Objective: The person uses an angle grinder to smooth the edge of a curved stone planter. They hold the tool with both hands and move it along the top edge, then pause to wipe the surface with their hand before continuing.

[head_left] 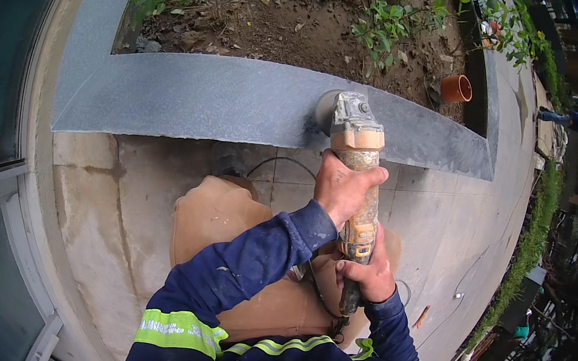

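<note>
Both my hands are closed round a worn orange-and-grey angle grinder [358, 164], dusty and scuffed. My left hand [344, 186] wraps the front of its body, just behind the gear head. Lower down, my right hand [374, 271] grips the rear end. The grinder's disc [327, 111] stands on the left side of the head, at the surface of the grey stone coping [219, 91]. Whether the disc is spinning I cannot tell. From the tool's rear a dark cable [318, 293] hangs by my legs.
Inside the coping lies a soil bed [268, 22] with leafy plants [385, 25] and a terracotta pot [456, 89]. My bent knees in tan trousers [214, 219] are close below the coping. A glazed frame [27, 244] borders the left; pale paving [449, 232] extends right.
</note>
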Action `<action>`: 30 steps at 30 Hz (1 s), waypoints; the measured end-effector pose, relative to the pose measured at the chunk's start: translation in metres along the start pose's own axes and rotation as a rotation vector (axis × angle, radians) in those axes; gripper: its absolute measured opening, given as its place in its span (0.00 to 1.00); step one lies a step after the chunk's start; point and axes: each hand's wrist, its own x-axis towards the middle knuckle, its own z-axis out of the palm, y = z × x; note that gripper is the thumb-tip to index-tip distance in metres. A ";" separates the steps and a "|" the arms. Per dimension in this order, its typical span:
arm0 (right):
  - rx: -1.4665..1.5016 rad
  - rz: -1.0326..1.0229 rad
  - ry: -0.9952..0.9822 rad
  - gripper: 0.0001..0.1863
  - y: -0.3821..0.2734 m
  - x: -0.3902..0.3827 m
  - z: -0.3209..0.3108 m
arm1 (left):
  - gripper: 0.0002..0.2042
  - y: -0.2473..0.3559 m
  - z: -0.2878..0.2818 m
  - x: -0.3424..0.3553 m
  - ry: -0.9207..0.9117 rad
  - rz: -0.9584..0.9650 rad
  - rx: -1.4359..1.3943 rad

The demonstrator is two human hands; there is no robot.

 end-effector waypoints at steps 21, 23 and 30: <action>0.059 -0.007 0.023 0.38 -0.015 0.042 0.010 | 0.11 0.014 -0.006 0.045 -0.020 -0.050 -0.021; 0.080 0.001 0.029 0.36 -0.014 0.042 0.012 | 0.12 0.010 -0.006 0.046 0.000 -0.041 0.013; 0.092 0.028 0.010 0.38 -0.017 0.045 0.013 | 0.12 0.021 -0.007 0.049 -0.034 -0.080 0.053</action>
